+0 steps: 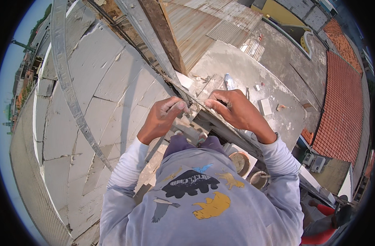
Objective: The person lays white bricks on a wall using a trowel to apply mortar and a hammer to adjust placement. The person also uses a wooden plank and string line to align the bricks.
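My left hand [167, 115] and my right hand [228, 110] are raised in front of my waist, each pinched on a thin wire [199, 99] stretched between them. Both are dusted with pale powder. The wire lies in front of a long weathered beam [210, 122] running diagonally beneath the hands. Just beyond them a grey metal bar [148, 41] rises beside a brown timber [168, 41]. What exactly the wire is looped around is too small to make out.
A pale block wall [93, 123] is at left. Below right are two buckets [258, 181], a plastic bottle [229, 80] and a white block [264, 106] on a concrete slab. Corrugated sheets [208, 20] and tiled roofs [339, 106] lie beyond. Another person [318, 225] is at lower right.
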### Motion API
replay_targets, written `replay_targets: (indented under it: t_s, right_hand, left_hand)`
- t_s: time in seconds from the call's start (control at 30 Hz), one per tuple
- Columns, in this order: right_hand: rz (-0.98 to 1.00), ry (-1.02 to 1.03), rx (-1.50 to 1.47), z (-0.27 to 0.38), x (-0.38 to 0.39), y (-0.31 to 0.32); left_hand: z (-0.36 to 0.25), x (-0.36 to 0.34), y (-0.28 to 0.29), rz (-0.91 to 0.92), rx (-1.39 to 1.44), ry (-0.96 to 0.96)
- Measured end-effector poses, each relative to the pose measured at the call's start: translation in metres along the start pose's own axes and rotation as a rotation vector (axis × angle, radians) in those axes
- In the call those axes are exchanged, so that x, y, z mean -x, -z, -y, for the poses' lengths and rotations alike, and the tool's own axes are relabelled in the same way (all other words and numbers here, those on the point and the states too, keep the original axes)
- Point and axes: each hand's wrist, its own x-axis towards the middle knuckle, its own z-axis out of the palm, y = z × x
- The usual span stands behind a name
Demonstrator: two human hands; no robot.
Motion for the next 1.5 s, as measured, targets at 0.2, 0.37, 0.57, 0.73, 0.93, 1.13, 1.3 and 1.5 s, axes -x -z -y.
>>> replay_targets:
  t_s: [0.2, 0.37, 0.57, 0.73, 0.93, 1.13, 1.3, 1.5]
  right_hand:
    - [-0.207, 0.065, -0.270, -0.046, 0.001, -0.012]
    - [-0.517, 0.071, -0.398, -0.064, 0.002, -0.039]
    - [-0.493, 0.139, -0.390, -0.065, 0.008, -0.085]
    - [-0.437, 0.221, -0.284, -0.087, 0.008, -0.121]
    - [-0.389, 0.097, -0.369, -0.086, 0.011, -0.154]
    - [-0.498, -0.258, -0.522, -0.132, 0.047, -0.151]
    - [-0.538, -0.472, -0.890, -0.133, 0.060, -0.185]
    - [-0.570, -0.596, -0.739, -0.140, 0.120, -0.151]
  left_hand:
    - [0.012, -0.020, 0.019, 0.195, -0.055, 0.168]
    - [0.055, -0.017, -0.022, -0.159, 0.987, 0.092]
    - [0.023, -0.017, -0.050, -0.148, -0.080, 0.066]
    - [0.012, -0.005, -0.049, -0.210, 0.000, -0.105]
    - [0.040, 0.005, -0.038, 0.300, 0.259, 0.416]
    - [0.076, -0.033, 0.008, 0.045, 0.658, 0.258]
    - [0.096, -0.062, 0.035, 0.135, 1.038, 0.270]
    - [0.111, -0.062, 0.053, 0.273, -0.327, 0.179]
